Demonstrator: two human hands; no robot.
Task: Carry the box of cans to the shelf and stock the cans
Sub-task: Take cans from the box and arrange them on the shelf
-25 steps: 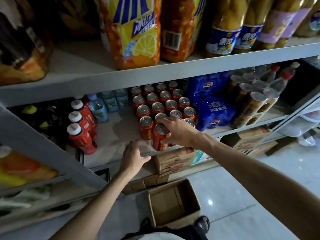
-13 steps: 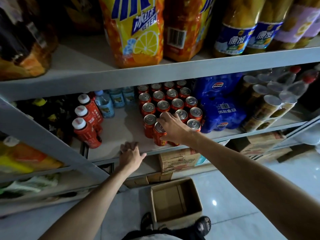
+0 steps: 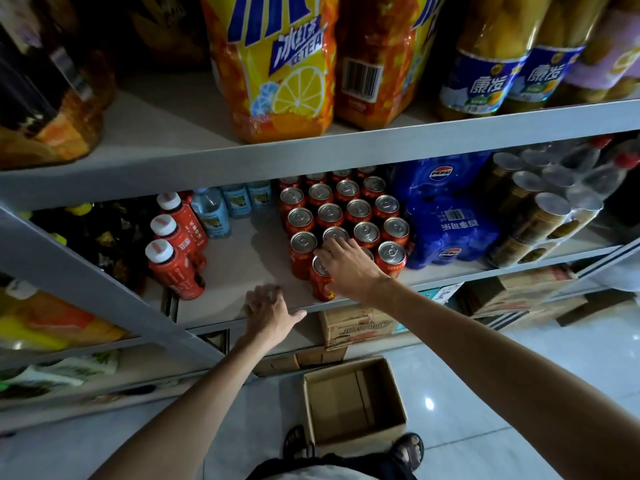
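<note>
On the middle shelf (image 3: 242, 271), red cans (image 3: 358, 209) stand upright in tight rows, the back row cut off by the edge of the board above. The right hand (image 3: 346, 265) lies over the front can (image 3: 320, 289) at the shelf's lip, covering most of its lid and that of the can beside it. Its fingers are lightly bent and reach the second row, but the thumb is hidden under the palm, so I cannot tell whether it clasps the can or only presses on it. The left hand (image 3: 268, 311) rests on the shelf's front edge, fingers bent on the board, thumb spread aside, holding nothing. A blue Pepsi pack (image 3: 446, 220) touches the cans on the right. Red bottles (image 3: 176, 258) stand apart to the left, and the goods behind them are too dim to make out. The open box (image 3: 349, 410) sits on the floor below, its cardboard bottom showing, between the person's sandalled feet (image 3: 410, 448).
</note>
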